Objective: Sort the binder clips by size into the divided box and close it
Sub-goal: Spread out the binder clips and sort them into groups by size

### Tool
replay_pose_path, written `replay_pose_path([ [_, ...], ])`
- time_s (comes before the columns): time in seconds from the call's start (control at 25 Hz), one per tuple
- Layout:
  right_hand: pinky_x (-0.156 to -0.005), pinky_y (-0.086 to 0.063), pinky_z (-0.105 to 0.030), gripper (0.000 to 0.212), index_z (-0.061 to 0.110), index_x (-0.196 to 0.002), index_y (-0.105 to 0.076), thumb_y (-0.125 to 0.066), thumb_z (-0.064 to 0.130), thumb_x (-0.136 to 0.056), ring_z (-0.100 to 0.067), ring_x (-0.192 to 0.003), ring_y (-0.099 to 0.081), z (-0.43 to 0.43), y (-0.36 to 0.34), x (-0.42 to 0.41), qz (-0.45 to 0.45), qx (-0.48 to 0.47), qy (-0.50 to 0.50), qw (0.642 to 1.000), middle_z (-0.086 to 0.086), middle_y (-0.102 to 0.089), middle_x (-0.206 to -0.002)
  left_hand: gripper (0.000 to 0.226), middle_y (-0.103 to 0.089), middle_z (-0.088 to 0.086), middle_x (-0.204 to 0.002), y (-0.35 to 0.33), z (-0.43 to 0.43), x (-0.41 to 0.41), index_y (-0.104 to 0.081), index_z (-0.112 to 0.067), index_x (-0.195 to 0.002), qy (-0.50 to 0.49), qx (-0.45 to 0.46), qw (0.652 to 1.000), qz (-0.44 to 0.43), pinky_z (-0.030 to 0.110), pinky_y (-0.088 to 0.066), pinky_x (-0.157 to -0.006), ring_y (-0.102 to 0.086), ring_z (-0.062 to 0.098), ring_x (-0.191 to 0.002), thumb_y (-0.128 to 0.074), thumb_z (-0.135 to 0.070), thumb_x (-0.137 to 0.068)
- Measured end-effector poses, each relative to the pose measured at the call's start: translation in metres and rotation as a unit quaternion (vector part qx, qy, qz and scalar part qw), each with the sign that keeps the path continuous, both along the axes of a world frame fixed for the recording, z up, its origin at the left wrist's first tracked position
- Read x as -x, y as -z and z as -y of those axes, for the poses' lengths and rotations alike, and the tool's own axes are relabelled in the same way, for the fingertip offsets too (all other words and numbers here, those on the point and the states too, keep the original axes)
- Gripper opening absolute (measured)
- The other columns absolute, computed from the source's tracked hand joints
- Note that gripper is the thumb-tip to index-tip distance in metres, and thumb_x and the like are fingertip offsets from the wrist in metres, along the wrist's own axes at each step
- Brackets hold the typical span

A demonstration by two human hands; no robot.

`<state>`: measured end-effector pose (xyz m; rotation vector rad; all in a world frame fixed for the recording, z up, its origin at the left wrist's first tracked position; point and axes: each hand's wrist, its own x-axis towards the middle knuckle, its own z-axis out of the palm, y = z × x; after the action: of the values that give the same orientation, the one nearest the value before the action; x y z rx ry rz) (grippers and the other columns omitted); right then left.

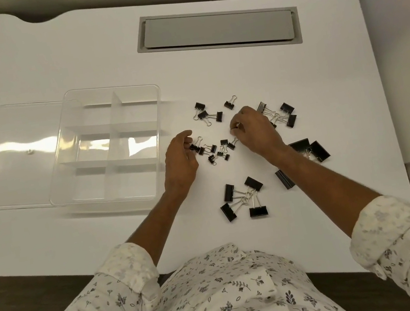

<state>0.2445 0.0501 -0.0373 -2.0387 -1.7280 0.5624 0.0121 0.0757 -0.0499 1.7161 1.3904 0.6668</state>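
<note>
A clear divided box [112, 149] lies open on the white desk, its compartments holding nothing, with its clear lid [19, 152] lying to its left, partly under it. Black binder clips lie scattered to the right: small ones [215, 149] in the middle, medium ones [207, 115] farther back, large ones [244, 197] nearer me and the largest [312, 150] at the right. My left hand [181, 158] pinches a small clip [194, 147] at the cluster's left edge. My right hand [254, 130] has its fingertips curled down onto a small clip's wire handle [234, 133].
A grey cable flap [217, 31] is set into the desk at the back. More medium clips [281, 114] lie behind my right hand. A white partition [407, 64] bounds the desk on the right. The desk's front edge runs near my body.
</note>
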Motion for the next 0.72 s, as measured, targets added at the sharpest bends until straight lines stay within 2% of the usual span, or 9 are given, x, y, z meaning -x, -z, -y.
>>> replay_pose_path([
  [0.2, -0.075, -0.051, -0.032, 0.002, 0.013, -0.091, -0.071, -0.071, 0.015, -0.09, -0.017, -0.085, -0.06, 0.028, 0.002, 0.001, -0.027, 0.019, -0.02, 0.999, 0.0, -0.062, -0.099, 0.043, -0.066, -0.001, -0.107, 0.0, -0.006, -0.001, -0.058, -0.019, -0.13, 0.0, 0.019, 1.0, -0.011, 0.029, -0.055, -0.093, -0.063, 0.011, -0.099, -0.066, -0.004, -0.091],
  [0.32, -0.075, -0.053, -0.035, 0.002, 0.015, -0.09, -0.07, -0.071, 0.014, -0.09, -0.017, -0.085, -0.06, 0.04, 0.0, 0.005, -0.019, 0.029, -0.041, 0.999, 0.0, -0.062, -0.098, 0.038, -0.067, 0.0, -0.106, -0.002, -0.019, -0.009, -0.059, -0.022, -0.128, -0.008, 0.02, 1.0, -0.01, 0.034, -0.057, -0.09, -0.067, 0.012, -0.099, -0.063, -0.008, -0.093],
  [0.48, -0.075, -0.052, -0.033, 0.001, 0.013, -0.091, -0.07, -0.07, 0.013, -0.09, -0.018, -0.086, -0.06, 0.05, -0.006, 0.007, -0.014, 0.04, -0.048, 0.998, -0.001, -0.063, -0.098, 0.037, -0.066, 0.003, -0.105, -0.007, -0.045, -0.026, -0.061, -0.017, -0.124, -0.013, 0.004, 1.0, -0.014, 0.039, -0.06, -0.083, -0.068, 0.013, -0.093, -0.059, 0.001, -0.091],
  [0.6, -0.078, -0.054, -0.037, 0.003, 0.013, -0.093, -0.07, -0.07, 0.011, -0.09, -0.017, -0.086, -0.06, 0.059, -0.006, 0.006, -0.023, 0.044, -0.037, 0.998, -0.001, -0.063, -0.098, 0.038, -0.062, 0.008, -0.114, -0.01, -0.058, -0.034, -0.061, -0.014, -0.126, -0.016, -0.023, 0.999, -0.025, 0.035, -0.058, -0.084, -0.064, 0.013, -0.094, -0.049, 0.003, -0.093],
  [0.72, -0.081, -0.054, -0.039, 0.01, 0.015, -0.097, -0.069, -0.073, 0.014, -0.087, -0.018, -0.088, -0.062, 0.067, -0.003, 0.005, -0.04, 0.046, -0.008, 0.998, 0.0, -0.064, -0.1, 0.035, -0.06, 0.007, -0.122, -0.012, -0.052, -0.034, -0.06, -0.011, -0.128, -0.029, -0.023, 0.999, -0.012, 0.029, -0.057, -0.086, -0.064, 0.012, -0.095, -0.055, 0.0, -0.094],
])
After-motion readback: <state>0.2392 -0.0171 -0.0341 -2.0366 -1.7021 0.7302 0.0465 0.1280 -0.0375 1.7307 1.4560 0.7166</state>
